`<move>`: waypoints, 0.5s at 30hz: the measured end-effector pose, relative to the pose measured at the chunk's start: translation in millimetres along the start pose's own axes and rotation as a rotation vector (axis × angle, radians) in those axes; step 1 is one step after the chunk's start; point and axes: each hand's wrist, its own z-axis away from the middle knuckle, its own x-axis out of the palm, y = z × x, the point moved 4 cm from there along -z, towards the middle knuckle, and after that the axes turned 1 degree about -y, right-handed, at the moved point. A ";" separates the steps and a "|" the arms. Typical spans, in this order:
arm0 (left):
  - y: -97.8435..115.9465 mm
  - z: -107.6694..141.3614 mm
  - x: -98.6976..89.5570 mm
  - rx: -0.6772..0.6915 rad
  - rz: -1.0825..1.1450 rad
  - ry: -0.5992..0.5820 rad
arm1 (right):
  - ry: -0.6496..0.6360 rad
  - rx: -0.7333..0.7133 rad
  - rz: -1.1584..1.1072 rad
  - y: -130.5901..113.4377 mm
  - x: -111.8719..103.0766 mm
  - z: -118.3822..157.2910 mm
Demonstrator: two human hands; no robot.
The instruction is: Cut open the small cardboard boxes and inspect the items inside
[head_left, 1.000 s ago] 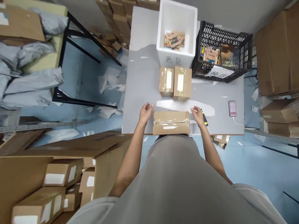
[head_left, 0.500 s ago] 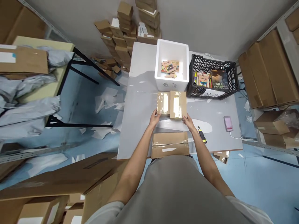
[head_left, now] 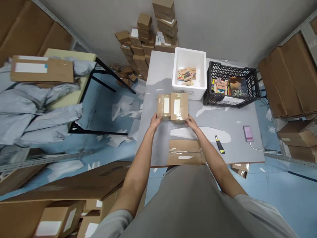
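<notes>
Two taped brown cartons are side by side over the grey table (head_left: 158,145), a smaller left carton (head_left: 163,105) and a larger right carton (head_left: 179,106), each with a pale label on top. My left hand (head_left: 156,121) grips the near left corner of the smaller one. At the near right corner of the larger one, my right hand (head_left: 190,121) presses with its fingers, so the pair is held between both hands. Closer to my body lies a flat, wide brown carton (head_left: 186,152), partly behind my right forearm.
Behind are a white foam box (head_left: 177,69) with small packs and a black crate (head_left: 231,101) of books. A cutter (head_left: 219,145) and phone (head_left: 248,134) lie at right. Another table (head_left: 86,57) with grey parcels stands left; cartons (head_left: 140,61) are stacked by the wall.
Both hands and the two cartons have moved left across the table, away from the front of the foam box. The view has shifted, so the surroundings sit further right.
</notes>
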 end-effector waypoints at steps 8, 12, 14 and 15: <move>-62.8 111.5 -14.9 -0.180 0.077 -0.002 | 0.360 -0.107 0.448 40.5 -144.6 58.9; -111.2 188.8 -8.4 -0.263 0.110 -0.060 | 0.465 0.132 0.763 99.0 -230.3 115.4; -123.6 212.9 -3.6 -0.278 0.114 -0.047 | 0.458 0.213 0.797 124.0 -250.7 135.8; -126.6 220.5 -0.8 -0.281 0.117 -0.035 | 0.452 0.243 0.814 134.1 -255.8 142.7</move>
